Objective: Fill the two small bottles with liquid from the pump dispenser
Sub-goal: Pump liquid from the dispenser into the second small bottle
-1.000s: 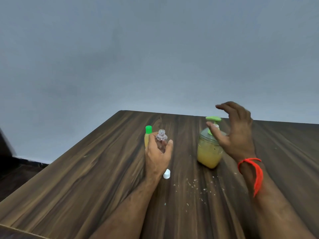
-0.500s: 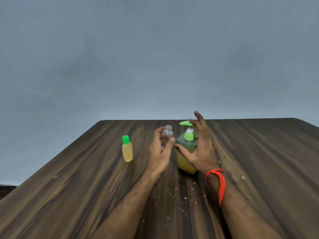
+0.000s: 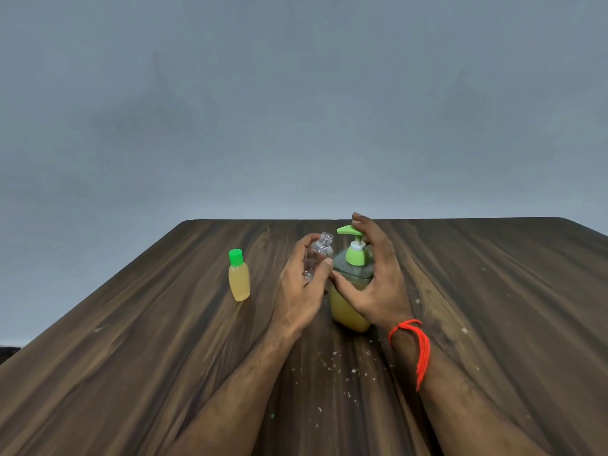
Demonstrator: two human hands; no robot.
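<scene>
The head camera looks down on a dark, streaked wood-grain table [image 3: 138, 357] before a plain grey wall [image 3: 296, 110]. The left hand [image 3: 301, 291] is wrapped around a small clear plastic bottle [image 3: 317, 255], uncapped and apparently empty, holding it tilted with its open neck just under the spout of the pump dispenser. That dispenser, a squat clear jar of yellow liquid with a lime-green pump head [image 3: 352, 291], stands upright near the table's middle. The right hand [image 3: 375, 287], an orange thread band [image 3: 418, 347] on its wrist, cups the jar, thumb on its front and fingers raised beside the pump top; it presses nothing visibly. To the left, well apart, a second small bottle of yellow liquid with a green cap [image 3: 239, 279] stands upright. Pale crumbs [image 3: 335, 363] dot the tabletop near the forearms.
</scene>
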